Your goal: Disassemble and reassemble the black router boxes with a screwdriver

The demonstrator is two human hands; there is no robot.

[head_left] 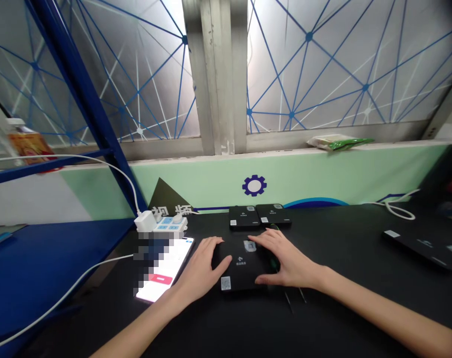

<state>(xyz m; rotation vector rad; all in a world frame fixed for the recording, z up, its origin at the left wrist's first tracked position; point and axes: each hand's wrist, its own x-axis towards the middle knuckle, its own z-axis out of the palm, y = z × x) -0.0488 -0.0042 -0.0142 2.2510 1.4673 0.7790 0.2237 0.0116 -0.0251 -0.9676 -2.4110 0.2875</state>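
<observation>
A flat black box (242,271) with a pale logo, a QR label and a small sticker lies on the black table between my hands. My left hand (201,266) is on its left side, fingers at the far left corner and thumb over the top. My right hand (281,256) grips the right side, fingertips at the far corner and thumb at the near right edge. Beside and partly under my right hand lie thin metal shafts (290,302) with dark green parts, mostly hidden; I cannot tell their kind.
Two similar black boxes (243,218) stand side by side behind. Another long black box (423,248) lies at right. At left are a lit phone (164,271), a power strip (170,224) with a white charger (145,221), and a white cable (72,286). A blue frame (80,94) rises at left.
</observation>
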